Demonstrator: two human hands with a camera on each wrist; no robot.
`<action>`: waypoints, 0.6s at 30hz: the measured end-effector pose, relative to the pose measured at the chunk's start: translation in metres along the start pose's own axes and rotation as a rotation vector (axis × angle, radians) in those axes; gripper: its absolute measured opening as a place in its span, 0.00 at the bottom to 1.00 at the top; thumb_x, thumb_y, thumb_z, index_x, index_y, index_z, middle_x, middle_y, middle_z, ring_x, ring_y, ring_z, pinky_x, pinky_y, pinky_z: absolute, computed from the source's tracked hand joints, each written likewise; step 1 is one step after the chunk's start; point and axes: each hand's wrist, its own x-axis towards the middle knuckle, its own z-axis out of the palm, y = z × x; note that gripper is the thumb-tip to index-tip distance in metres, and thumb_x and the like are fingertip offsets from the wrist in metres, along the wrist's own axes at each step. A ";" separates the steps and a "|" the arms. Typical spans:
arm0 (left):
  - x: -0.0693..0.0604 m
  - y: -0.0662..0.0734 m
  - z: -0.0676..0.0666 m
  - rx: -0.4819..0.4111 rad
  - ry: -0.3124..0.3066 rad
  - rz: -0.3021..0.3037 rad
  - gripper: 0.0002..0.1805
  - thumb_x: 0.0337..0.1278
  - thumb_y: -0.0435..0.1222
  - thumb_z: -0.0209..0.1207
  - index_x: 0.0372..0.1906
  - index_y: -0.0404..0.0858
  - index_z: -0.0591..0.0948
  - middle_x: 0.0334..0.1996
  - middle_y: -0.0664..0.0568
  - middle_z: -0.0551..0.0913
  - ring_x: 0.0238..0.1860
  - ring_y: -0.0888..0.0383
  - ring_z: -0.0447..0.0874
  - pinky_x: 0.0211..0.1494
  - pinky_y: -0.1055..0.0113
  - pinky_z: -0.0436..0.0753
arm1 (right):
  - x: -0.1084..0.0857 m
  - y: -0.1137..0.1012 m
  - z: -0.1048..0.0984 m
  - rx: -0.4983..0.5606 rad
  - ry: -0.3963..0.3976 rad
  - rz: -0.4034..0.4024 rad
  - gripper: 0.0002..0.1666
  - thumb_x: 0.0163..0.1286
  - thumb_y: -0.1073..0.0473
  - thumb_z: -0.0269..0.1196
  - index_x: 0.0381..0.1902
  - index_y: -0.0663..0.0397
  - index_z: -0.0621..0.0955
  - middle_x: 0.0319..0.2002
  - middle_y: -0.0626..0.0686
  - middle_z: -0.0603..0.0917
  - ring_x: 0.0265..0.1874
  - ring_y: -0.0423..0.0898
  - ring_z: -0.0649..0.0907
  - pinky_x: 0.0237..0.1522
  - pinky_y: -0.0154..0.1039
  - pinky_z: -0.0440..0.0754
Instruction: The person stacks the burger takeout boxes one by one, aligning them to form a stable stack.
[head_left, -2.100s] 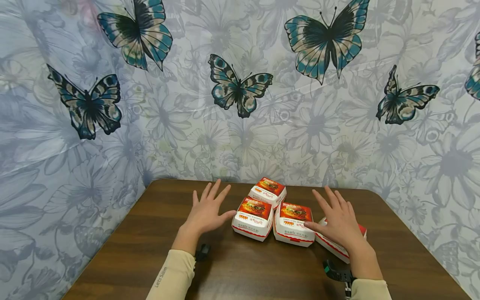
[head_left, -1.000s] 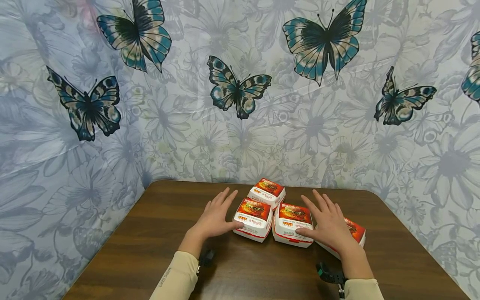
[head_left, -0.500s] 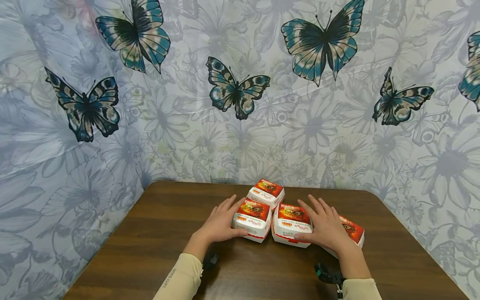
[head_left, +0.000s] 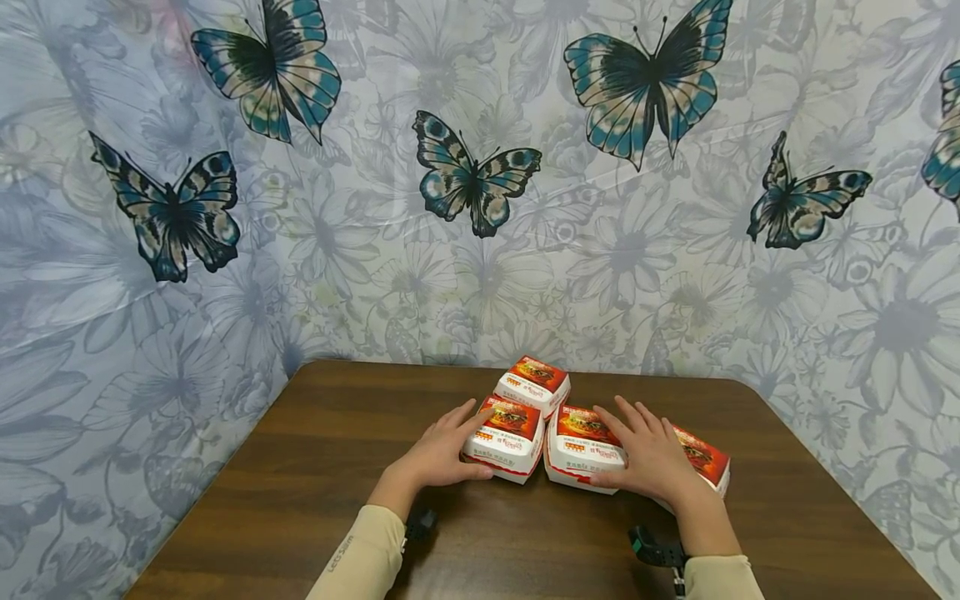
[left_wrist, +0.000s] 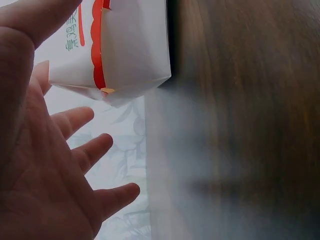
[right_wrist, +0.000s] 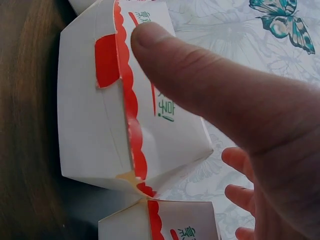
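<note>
Several white-and-red burger boxes sit grouped on the table. My left hand [head_left: 438, 454] is at the left side of the front-left burger box [head_left: 506, 440], thumb along its front, other fingers spread; the left wrist view shows those fingers extended beside the box [left_wrist: 132, 47]. My right hand [head_left: 651, 458] reaches over the right side of the front-middle burger box [head_left: 579, 450], its thumb across the front edge of that box [right_wrist: 90, 130] in the right wrist view. Whether either hand touches its box I cannot tell. Behind the right hand, the rightmost burger box [head_left: 703, 457] is partly hidden.
Another burger box [head_left: 532, 383] stands at the back, close behind the front-left one. The brown wooden table [head_left: 315, 467] meets a butterfly-print cloth backdrop [head_left: 480, 292]. A black wrist device [head_left: 654, 548] hangs below the right wrist.
Both hands have come down and inward to the boxes. The left has moved right to the front-left box; the right has shifted left over the middle one. The boxes look unmoved.
</note>
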 end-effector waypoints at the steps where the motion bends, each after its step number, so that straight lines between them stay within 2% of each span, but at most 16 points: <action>1: 0.000 -0.001 0.000 -0.005 -0.005 0.002 0.52 0.52 0.59 0.69 0.79 0.53 0.58 0.80 0.42 0.51 0.77 0.36 0.53 0.72 0.34 0.61 | 0.000 0.000 0.000 0.000 0.000 -0.002 0.62 0.46 0.25 0.72 0.75 0.44 0.67 0.76 0.63 0.60 0.72 0.71 0.62 0.64 0.78 0.58; 7: -0.001 -0.003 -0.002 -0.051 -0.027 0.011 0.52 0.50 0.56 0.71 0.78 0.51 0.59 0.80 0.42 0.50 0.78 0.37 0.53 0.72 0.35 0.62 | 0.001 0.002 0.002 0.016 -0.023 -0.003 0.60 0.46 0.26 0.73 0.74 0.43 0.68 0.76 0.63 0.60 0.72 0.71 0.62 0.64 0.78 0.57; 13: -0.001 -0.005 -0.003 -0.114 -0.049 -0.008 0.51 0.47 0.53 0.74 0.75 0.49 0.61 0.81 0.44 0.45 0.78 0.38 0.53 0.73 0.37 0.63 | 0.000 0.002 0.002 0.031 -0.066 0.006 0.61 0.44 0.28 0.75 0.75 0.39 0.67 0.76 0.63 0.60 0.73 0.71 0.60 0.64 0.79 0.55; 18: -0.001 -0.005 -0.002 -0.164 -0.070 -0.015 0.50 0.45 0.51 0.75 0.72 0.46 0.61 0.81 0.42 0.42 0.79 0.38 0.51 0.74 0.38 0.63 | -0.001 0.000 0.001 0.035 -0.074 0.017 0.61 0.43 0.31 0.77 0.74 0.41 0.69 0.75 0.63 0.62 0.72 0.71 0.61 0.64 0.78 0.56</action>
